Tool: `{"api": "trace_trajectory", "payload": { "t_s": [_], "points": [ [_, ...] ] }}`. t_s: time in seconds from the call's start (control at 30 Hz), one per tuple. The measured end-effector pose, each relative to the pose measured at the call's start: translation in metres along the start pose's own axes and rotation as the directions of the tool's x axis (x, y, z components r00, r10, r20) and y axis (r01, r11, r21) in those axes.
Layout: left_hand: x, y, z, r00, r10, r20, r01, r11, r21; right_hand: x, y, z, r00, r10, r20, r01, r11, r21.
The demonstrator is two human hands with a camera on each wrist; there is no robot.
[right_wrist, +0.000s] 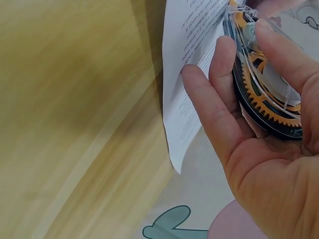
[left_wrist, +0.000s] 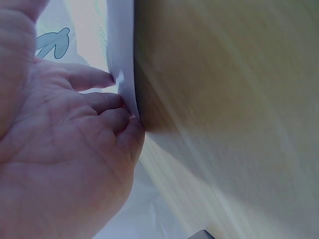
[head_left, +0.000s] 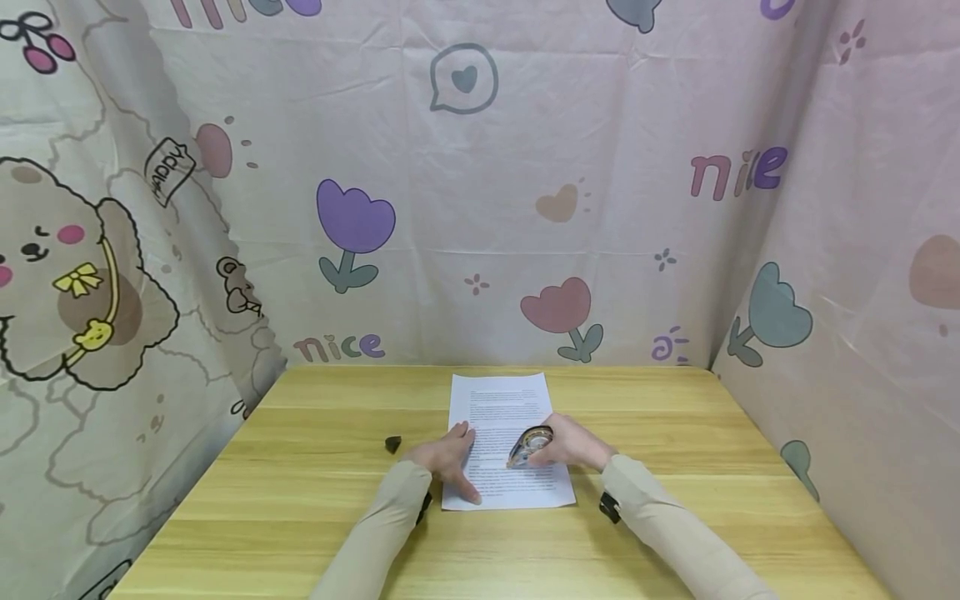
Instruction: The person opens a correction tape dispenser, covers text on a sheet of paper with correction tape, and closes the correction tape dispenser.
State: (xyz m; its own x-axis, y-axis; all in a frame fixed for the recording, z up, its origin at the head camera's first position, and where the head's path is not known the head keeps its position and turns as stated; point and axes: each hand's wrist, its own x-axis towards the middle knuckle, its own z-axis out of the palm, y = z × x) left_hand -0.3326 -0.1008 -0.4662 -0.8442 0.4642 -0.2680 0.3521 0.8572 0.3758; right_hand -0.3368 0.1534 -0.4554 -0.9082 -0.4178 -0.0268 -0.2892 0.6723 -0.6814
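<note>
A printed sheet of paper (head_left: 498, 390) lies upright to me on the table. My left hand (head_left: 447, 461) rests on its left edge, thumb spread toward the near corner. In the left wrist view, the fingertips of that hand (left_wrist: 70, 139) touch the sheet's edge. My right hand (head_left: 572, 444) holds a correction tape dispenser (head_left: 528, 445) over the right half of the text, its tip pointing down-left at the lines. In the right wrist view, thumb and fingers grip the clear case (right_wrist: 271, 89), with orange gears inside; one finger reaches to the paper (right_wrist: 172, 109).
A small dark cap-like piece (head_left: 392, 444) lies left of the left hand. The wooden table (head_left: 300, 517) has a patterned cloth (head_left: 480, 250) hanging behind it and at both sides. Dark straps' parts show under each wrist.
</note>
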Motion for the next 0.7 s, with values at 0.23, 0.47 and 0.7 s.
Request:
{"api": "trace_trajectory", "payload": {
  "t_s": [0.23,0.47,0.7],
  "points": [
    [-0.0008,-0.0010,-0.0004,1.000,-0.002,0.004,0.002,1.000,-0.005,-0.0007,0.0008,-0.0013,1.000,0.003,-0.006,-0.003,1.000,-0.015],
    [-0.0001,-0.0008,-0.0024,1.000,-0.006,-0.011,0.006,1.000,-0.023,-0.0002,0.0009,-0.0030,1.000,0.013,-0.009,-0.013,1.000,-0.002],
    [-0.0006,-0.0015,-0.0007,1.000,-0.003,0.001,0.003,1.000,-0.012,-0.0020,0.0023,-0.0016,1.000,0.028,-0.007,-0.028,0.999,-0.015]
  ]
}}
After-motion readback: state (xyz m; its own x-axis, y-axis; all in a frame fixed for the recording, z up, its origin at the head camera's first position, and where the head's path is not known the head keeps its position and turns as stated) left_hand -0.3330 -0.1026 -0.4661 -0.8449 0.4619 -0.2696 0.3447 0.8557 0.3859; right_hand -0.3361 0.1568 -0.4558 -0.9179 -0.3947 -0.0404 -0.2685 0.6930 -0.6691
